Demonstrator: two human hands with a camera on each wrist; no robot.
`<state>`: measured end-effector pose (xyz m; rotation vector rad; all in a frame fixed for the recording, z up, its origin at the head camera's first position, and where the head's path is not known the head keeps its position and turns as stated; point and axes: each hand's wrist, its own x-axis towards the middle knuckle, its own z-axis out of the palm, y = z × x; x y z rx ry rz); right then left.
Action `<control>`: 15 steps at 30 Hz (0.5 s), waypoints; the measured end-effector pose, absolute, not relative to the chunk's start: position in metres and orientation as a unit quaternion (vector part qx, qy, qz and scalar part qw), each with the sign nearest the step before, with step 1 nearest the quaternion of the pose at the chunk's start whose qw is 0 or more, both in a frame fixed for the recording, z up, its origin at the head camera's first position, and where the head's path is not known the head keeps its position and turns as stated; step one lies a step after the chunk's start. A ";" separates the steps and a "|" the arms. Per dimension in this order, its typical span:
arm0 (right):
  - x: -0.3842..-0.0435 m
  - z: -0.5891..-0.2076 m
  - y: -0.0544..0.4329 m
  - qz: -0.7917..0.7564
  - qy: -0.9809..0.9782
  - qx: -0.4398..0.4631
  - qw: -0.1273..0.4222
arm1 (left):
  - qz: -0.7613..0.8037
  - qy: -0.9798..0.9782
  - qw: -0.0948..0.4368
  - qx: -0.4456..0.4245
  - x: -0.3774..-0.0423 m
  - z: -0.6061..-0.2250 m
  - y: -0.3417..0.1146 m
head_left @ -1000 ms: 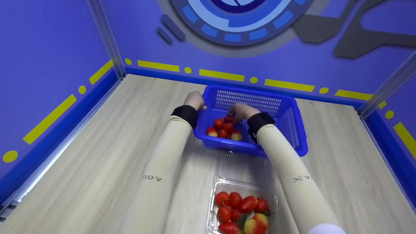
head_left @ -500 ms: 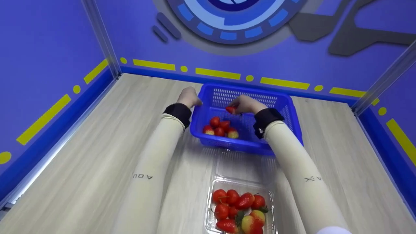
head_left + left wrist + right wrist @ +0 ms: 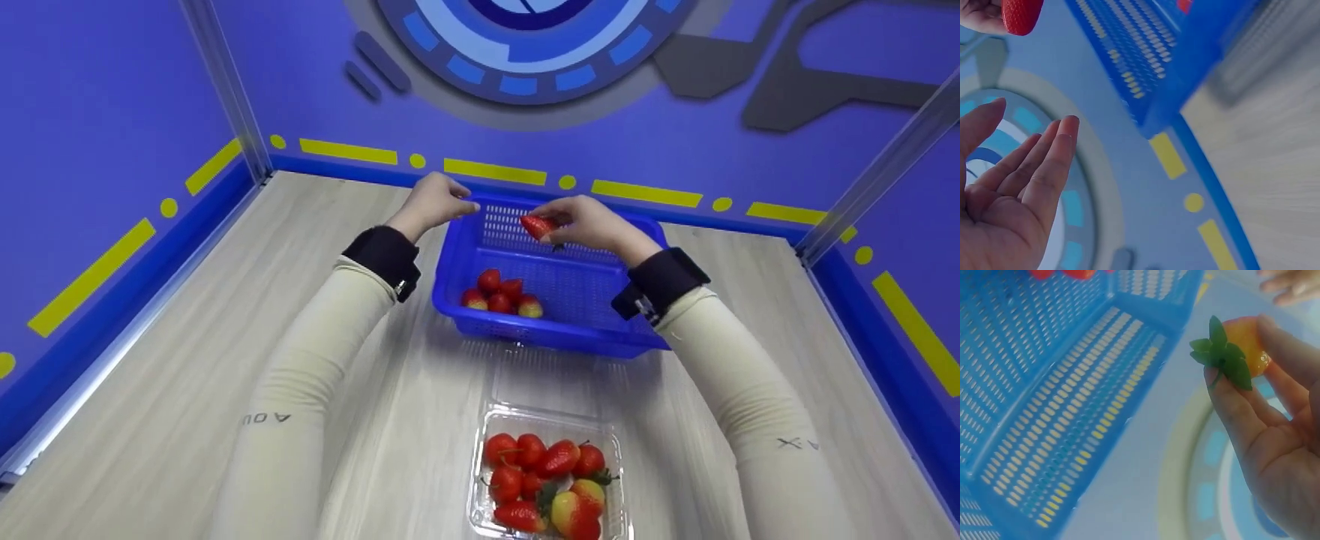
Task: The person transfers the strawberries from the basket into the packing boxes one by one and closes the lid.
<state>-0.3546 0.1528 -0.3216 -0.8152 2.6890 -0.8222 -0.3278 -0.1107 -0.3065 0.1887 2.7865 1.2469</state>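
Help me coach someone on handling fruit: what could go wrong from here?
The strawberry might slip, since the right hand only pinches it in mid-air. The left hand holds nothing, so the blue basket could shift if bumped. Fruit sits close together in the clear container, so adding more might squash or dislodge some.

Held strawberry (image 3: 534, 226): leafy end partly behind the right hand (image 3: 592, 229) in the head view; cut off at eleven o'clock, left wrist view.
Left hand (image 3: 1010, 216): cut off at eight o'clock, its own wrist view.
Blue basket (image 3: 555, 339): three o'clock end hidden by the right wristband (image 3: 667, 281); blurred at one o'clock, left wrist view.
Basket strawberries (image 3: 499, 303): cut off at eleven o'clock, right wrist view.
Sleeves (image 3: 300, 375): cut off at seven and four o'clock, head view; lettering partly out of sight.
Wall emblem (image 3: 517, 75): top cut off at twelve o'clock, head view.
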 end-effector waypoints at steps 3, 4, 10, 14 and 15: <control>-0.339 -0.320 0.155 -0.286 0.911 -0.282 0.096 | 0.417 0.904 0.041 0.079 -0.319 -0.302 -0.110; -0.333 -0.320 0.155 -0.288 0.909 -0.285 0.093 | 0.422 0.902 0.040 0.084 -0.314 -0.301 -0.110; -0.285 -0.326 0.167 -0.322 0.892 -0.311 0.057 | 0.430 0.893 0.057 0.123 -0.280 -0.310 -0.107; -0.249 -0.331 0.177 -0.342 0.878 -0.333 0.031 | 0.432 0.887 0.082 0.142 -0.251 -0.314 -0.109; -0.241 -0.332 0.180 -0.341 0.876 -0.341 0.024 | 0.435 0.885 0.085 0.146 -0.244 -0.314 -0.110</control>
